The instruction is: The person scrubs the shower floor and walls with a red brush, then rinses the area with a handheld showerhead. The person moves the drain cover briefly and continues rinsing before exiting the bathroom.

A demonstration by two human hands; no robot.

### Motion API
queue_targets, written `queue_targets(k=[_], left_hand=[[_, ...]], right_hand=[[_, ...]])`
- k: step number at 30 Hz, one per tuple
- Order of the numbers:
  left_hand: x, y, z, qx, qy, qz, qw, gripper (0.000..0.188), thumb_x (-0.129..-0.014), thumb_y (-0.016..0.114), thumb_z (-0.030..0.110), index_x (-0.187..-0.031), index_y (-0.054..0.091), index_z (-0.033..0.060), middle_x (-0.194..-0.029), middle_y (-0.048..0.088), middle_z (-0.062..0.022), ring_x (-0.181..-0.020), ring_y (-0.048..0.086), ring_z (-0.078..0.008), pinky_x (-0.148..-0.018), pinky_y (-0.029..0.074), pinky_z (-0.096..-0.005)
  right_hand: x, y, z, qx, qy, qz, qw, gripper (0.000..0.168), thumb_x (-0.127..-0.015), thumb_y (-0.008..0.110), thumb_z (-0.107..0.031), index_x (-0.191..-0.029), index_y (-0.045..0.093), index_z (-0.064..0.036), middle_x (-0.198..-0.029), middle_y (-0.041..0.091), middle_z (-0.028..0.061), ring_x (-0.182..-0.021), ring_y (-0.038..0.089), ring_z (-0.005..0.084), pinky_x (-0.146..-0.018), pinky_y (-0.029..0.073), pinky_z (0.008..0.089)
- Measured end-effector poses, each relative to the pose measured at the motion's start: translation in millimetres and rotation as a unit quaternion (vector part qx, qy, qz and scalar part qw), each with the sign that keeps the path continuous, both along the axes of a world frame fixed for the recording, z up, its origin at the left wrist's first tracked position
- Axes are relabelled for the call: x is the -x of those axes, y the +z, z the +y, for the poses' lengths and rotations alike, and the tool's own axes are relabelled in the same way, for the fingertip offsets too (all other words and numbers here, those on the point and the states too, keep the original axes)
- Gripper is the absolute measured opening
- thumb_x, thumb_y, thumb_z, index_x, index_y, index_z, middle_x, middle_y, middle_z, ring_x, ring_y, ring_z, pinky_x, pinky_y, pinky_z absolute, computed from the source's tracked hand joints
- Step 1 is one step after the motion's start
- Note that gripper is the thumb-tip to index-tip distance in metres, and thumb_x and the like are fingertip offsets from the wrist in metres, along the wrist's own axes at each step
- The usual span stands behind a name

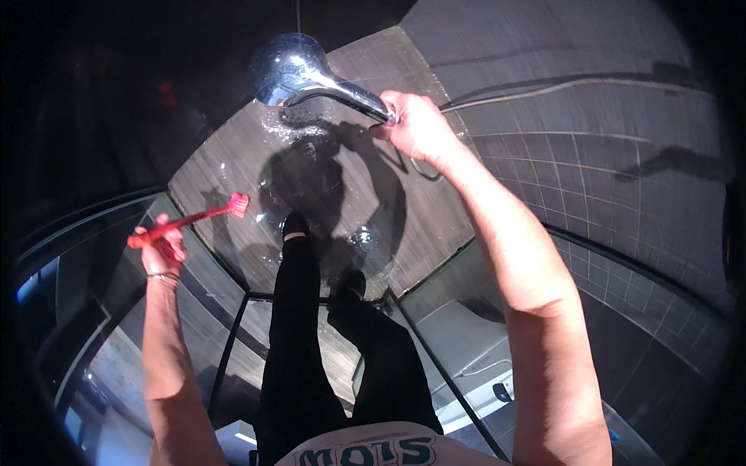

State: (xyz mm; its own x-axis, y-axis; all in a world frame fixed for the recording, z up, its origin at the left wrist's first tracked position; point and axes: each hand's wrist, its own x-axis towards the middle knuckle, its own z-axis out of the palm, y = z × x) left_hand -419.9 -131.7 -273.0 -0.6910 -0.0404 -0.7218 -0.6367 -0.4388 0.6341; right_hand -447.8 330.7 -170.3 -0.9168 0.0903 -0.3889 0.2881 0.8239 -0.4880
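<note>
My right hand [421,127] grips the handle of a chrome hand-held shower head [291,67], held out at the top middle over the wet shower floor. Its large round head faces away from the handle end, towards the left. At the left, my left hand [162,249] holds a red long-handled scrub brush [201,218] by its handle. The brush's small head with pinkish bristles [238,205] points right and is held above the floor. Water glistens on the grey wood-look floor [221,180] between the hands, where dark shadows also fall.
My dark shoes [295,223] stand near the doorway edge. A pale shower hose [583,86] runs along the grey tiled wall [542,46] on the right. Dark-framed glass panels [204,250] border the floor at left and right. A white basin-like fixture [460,332] lies beyond the right panel.
</note>
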Motion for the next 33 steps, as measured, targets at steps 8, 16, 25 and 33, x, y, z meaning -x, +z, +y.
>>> queue_targets(k=[8,16,25,33], left_hand=[[112,-25,-51,0.091,0.029,0.087,0.992,0.069,-0.076,0.036,0.066,-0.12,0.04,0.0137,-0.077,0.06,-0.0058,-0.056,0.052,-0.013,-0.049,0.043,-0.0221],[123,-75,-53,0.223,0.016,0.038,0.974,0.034,-0.083,0.053,0.04,-0.104,0.048,0.0135,-0.074,0.056,-0.0014,-0.055,0.048,-0.0102,-0.044,0.039,-0.0236],[-11,-124,189,0.126,-0.256,-0.051,0.957,0.038,-0.081,0.059,0.023,-0.116,0.051,0.0109,-0.076,0.054,0.0038,-0.062,0.049,-0.0059,-0.051,0.041,-0.0181],[-49,-100,361,0.445,-0.401,0.351,0.72,0.045,-0.05,0.076,0.013,-0.09,0.056,0.01,-0.095,0.053,-0.0068,-0.096,0.049,-0.026,-0.085,0.034,-0.0436]], right_hand=[[57,-109,4,-0.069,0.052,-0.076,0.993,0.023,-0.068,0.067,-0.019,-0.087,0.057,-0.01,-0.076,0.062,0.0092,-0.077,0.059,0.0248,-0.07,0.045,0.0348],[60,-141,20,-0.106,0.053,-0.062,0.991,0.022,-0.068,0.067,-0.022,-0.084,0.055,-0.014,-0.073,0.061,0.0081,-0.077,0.06,0.0269,-0.067,0.046,0.0377],[-11,-193,36,-0.176,0.027,0.073,0.981,0.025,-0.063,0.068,-0.024,-0.082,0.054,-0.015,-0.069,0.059,0.0054,-0.062,0.06,0.0251,-0.053,0.047,0.036],[-93,-228,57,-0.131,0.088,0.094,0.983,0.018,-0.059,0.061,-0.009,-0.075,0.056,-0.015,-0.062,0.051,0.0022,-0.058,0.057,0.021,-0.052,0.045,0.0334]])
